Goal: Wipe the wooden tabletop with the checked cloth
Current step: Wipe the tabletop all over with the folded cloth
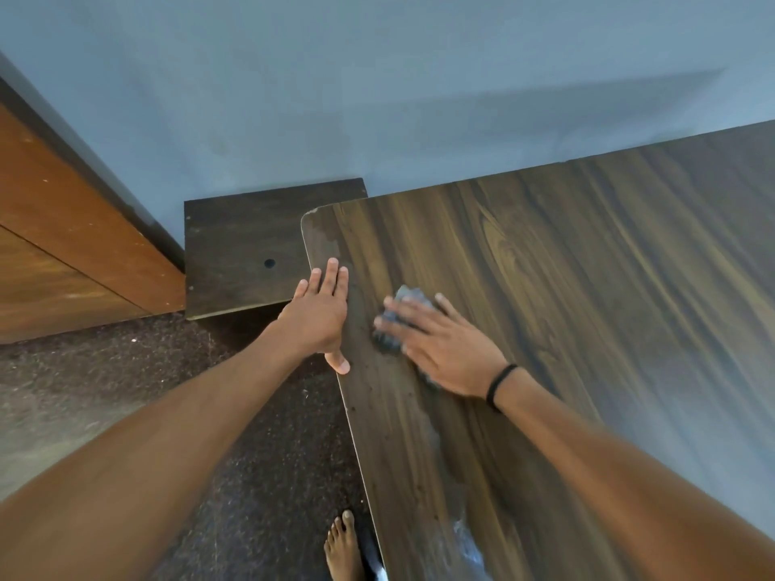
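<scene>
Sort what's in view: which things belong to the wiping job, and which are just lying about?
In the job: tabletop; cloth, pressed under the right hand; left hand, resting flat on the tabletop's edge.
Just lying about: dark board by the wall; brown wooden panel at the left.

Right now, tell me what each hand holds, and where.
Right hand presses the bunched checked cloth from above, fingers spread over it. Left hand holds nothing, resting on the tabletop edge.
</scene>
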Demonstrator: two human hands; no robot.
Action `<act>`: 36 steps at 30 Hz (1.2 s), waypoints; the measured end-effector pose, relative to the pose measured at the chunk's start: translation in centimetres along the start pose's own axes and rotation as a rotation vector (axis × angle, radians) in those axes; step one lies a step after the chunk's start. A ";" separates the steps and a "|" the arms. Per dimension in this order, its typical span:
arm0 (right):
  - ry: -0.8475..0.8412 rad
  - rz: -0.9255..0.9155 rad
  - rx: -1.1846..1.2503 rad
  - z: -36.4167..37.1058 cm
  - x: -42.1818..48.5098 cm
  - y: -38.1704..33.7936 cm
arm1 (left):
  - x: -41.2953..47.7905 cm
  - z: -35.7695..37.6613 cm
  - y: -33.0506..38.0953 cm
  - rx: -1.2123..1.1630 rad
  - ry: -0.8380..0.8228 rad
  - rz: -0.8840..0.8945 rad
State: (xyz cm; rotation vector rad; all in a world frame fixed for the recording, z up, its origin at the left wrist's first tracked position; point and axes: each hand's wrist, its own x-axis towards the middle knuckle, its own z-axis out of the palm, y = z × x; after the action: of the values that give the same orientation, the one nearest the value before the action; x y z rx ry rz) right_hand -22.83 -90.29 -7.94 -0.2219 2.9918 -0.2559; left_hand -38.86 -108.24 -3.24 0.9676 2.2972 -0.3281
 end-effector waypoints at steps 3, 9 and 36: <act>0.058 0.369 0.111 -0.7 1.7 -1.6 | 0.1 -0.2 0.1 0.007 -0.013 -0.007; 0.027 -0.031 0.038 1.7 -4.7 -4.2 | 0.0 -0.1 0.0 0.003 -0.019 -0.022; -0.010 -0.312 -0.053 2.9 -12.8 -4.6 | -2.5 1.1 3.4 0.023 0.005 -0.075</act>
State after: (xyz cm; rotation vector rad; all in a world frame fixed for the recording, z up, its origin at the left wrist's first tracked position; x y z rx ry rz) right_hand -9.28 -93.26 -8.43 -0.6955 2.9451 -0.2050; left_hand -34.60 -107.72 -2.54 0.8955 2.3427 -0.3843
